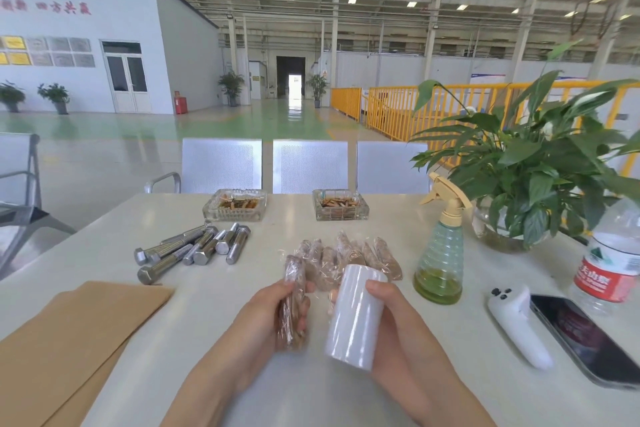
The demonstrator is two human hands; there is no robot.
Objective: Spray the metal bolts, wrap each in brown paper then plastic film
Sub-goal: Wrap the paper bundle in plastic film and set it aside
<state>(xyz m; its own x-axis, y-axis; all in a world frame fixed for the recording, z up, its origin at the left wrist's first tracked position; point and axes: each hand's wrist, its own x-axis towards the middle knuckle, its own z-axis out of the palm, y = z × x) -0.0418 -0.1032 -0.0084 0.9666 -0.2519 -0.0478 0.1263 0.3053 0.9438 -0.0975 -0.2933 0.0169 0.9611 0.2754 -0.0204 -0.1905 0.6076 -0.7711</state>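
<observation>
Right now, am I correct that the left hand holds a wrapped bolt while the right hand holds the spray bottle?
Not quite: the head view shows the right hand holding the roll of plastic film. The spray bottle stands untouched on the table. The left hand does hold a wrapped bolt.

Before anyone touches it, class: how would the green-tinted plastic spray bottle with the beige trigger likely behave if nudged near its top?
The green-tinted plastic spray bottle is tall and narrows upward, so a high push might tip it. Its yellowish liquid fills only the bottom, so it is probably light overall yet steadier low down. The smooth ribbed plastic could slide on the glossy white table rather than grip.
</observation>
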